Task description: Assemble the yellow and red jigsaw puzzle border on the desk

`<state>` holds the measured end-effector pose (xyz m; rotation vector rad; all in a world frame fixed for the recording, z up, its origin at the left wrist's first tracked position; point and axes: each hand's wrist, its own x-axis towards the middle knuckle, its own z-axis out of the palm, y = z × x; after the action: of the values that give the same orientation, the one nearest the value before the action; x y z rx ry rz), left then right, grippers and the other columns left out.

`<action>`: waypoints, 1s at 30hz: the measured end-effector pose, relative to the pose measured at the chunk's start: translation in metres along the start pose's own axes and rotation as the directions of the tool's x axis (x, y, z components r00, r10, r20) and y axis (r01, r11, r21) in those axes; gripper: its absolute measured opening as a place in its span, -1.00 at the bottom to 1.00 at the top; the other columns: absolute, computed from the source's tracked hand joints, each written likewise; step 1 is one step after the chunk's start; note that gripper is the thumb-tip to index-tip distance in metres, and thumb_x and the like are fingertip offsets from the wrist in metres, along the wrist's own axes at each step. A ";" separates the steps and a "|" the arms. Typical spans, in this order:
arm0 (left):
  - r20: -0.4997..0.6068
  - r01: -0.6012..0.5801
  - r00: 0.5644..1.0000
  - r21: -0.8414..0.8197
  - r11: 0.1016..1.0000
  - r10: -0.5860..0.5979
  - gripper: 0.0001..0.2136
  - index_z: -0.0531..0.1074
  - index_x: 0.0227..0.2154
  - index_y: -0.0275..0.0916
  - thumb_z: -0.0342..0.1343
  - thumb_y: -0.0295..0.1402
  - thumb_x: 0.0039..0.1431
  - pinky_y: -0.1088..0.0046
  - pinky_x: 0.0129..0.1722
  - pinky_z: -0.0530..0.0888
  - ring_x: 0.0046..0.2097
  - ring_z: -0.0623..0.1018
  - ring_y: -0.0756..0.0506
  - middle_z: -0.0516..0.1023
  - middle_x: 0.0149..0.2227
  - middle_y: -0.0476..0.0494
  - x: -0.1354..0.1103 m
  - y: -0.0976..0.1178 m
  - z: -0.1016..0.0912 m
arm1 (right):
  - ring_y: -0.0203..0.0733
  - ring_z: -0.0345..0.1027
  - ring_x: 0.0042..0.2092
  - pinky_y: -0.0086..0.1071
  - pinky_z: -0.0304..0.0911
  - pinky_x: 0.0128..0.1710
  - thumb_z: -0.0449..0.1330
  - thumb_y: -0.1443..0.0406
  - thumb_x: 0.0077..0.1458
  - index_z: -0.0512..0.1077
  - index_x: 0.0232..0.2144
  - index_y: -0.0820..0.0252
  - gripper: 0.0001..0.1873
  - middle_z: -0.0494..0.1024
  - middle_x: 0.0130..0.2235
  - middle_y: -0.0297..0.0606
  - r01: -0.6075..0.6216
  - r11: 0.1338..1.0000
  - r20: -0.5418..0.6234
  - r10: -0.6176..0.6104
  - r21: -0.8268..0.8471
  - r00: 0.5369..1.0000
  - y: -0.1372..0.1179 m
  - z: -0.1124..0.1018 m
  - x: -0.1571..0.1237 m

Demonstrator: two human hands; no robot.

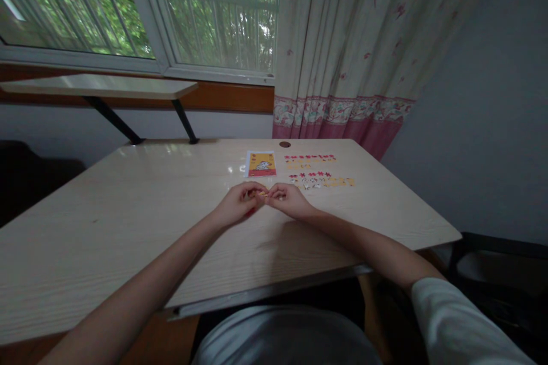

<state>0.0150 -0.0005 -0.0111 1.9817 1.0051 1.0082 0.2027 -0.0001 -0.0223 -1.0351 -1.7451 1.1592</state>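
My left hand [237,203] and my right hand [287,199] meet over the middle of the light wooden table [128,222]. Both have their fingers curled and pinch a small yellow and red piece [262,194] between them. Just beyond the hands lies a small picture card [261,163] with a red and yellow print. To its right, jigsaw pieces are laid out in two rows, the far row [309,158] and the near row [321,180], red, yellow and white.
A round cable hole [285,144] sits at the table's far edge. Behind it are a window [141,11], a narrow shelf [98,86] on black brackets, and a patterned curtain [355,45] at right. A dark chair [500,274] stands at lower right.
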 end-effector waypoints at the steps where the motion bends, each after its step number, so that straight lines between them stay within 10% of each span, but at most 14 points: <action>1: -0.011 0.010 1.000 0.017 1.000 -0.010 -0.76 0.53 -0.29 -0.26 0.14 -0.21 0.07 0.32 -0.18 0.41 -0.24 0.50 -0.13 0.59 -0.28 -0.18 0.000 0.001 0.000 | -0.35 0.38 -0.40 -0.44 0.30 -0.32 0.30 0.29 -0.05 0.42 -0.46 0.24 -0.86 0.52 -0.44 -0.35 -0.010 1.000 -0.005 0.010 0.022 1.000 0.000 0.000 0.000; 19: -0.030 0.200 0.979 -0.096 0.975 -0.204 -0.76 0.53 -0.51 -0.28 0.23 -0.17 -0.07 0.55 -0.59 0.19 -0.55 0.30 0.03 0.46 -0.59 -0.05 0.000 0.007 0.004 | -0.29 0.42 -0.28 -0.37 0.29 -0.21 0.26 0.26 0.06 0.52 -0.34 0.22 -0.86 0.60 -0.31 -0.27 0.144 0.968 -0.065 -0.161 -0.207 0.985 -0.011 -0.011 -0.002; 30: -0.109 0.298 0.923 -0.407 0.864 -0.369 -0.69 0.47 -0.56 -0.29 0.33 -0.14 -0.22 0.54 -0.64 0.23 -0.64 0.30 0.06 0.39 -0.65 0.01 0.002 0.005 0.011 | -0.16 0.43 -0.14 -0.28 0.15 -0.04 0.33 0.15 0.05 0.51 -0.13 0.13 -0.67 0.61 -0.19 -0.21 0.304 0.712 -0.018 -0.406 -0.633 0.914 -0.011 -0.018 -0.006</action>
<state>0.0265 -0.0029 -0.0114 1.3555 1.1072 1.1044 0.2189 -0.0026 -0.0076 -1.0444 -2.1322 0.2278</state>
